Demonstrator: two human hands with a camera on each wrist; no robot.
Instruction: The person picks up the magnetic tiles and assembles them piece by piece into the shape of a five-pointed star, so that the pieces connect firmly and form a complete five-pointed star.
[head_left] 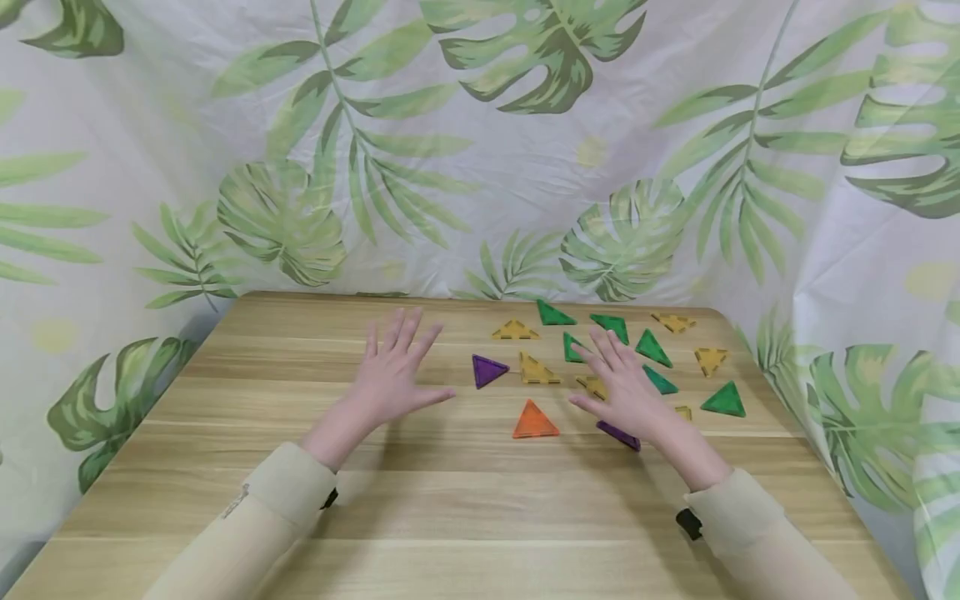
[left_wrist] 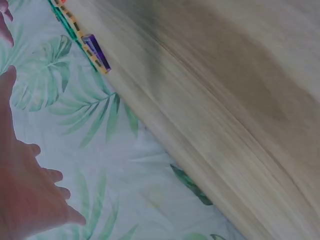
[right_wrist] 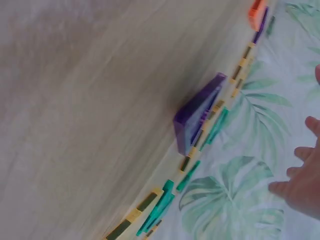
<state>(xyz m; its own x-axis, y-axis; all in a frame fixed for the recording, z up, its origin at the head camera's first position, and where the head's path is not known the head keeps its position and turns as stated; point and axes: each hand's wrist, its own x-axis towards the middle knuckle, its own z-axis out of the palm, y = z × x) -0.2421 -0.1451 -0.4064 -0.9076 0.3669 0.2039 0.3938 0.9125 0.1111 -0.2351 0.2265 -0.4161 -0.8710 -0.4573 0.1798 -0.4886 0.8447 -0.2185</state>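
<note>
Left hand (head_left: 393,379): fingers spread, thumb stuck out to my right, nothing gripped. Looks raised off the table (head_left: 450,517); exact height I can't tell.
Right hand (head_left: 626,387): also spread, fingers angled forward and left, thumb out to the left, nothing gripped. Looks raised too.
Left purple tile (head_left: 490,372): just right of my left thumb tip, gap between. One edge faces the left hand, one corner points right. Left hand is nearer.
Orange tile (head_left: 536,421): between my hands, toward my side of the table. Apex points away from me, base faces me. Right thumb is closer than left.
Yellow right-angled tile (head_left: 536,372): just beyond the orange tile, also between hands. Long edge slants toward me, left to right.
Right purple tile (head_left: 617,435): on my side of the right palm, right hand nearer by far. Long axis slants toward me, left to right. Right wrist view makes it look tipped rather than flat; can't confirm.
Covered yellow tile (head_left: 591,386): partly behind the right fingers, can't read its axis.
Green tiles (head_left: 725,400): around the right hand, mostly beyond it and to its right; one partly behind its fingers. Left hand is well apart from them.
</note>
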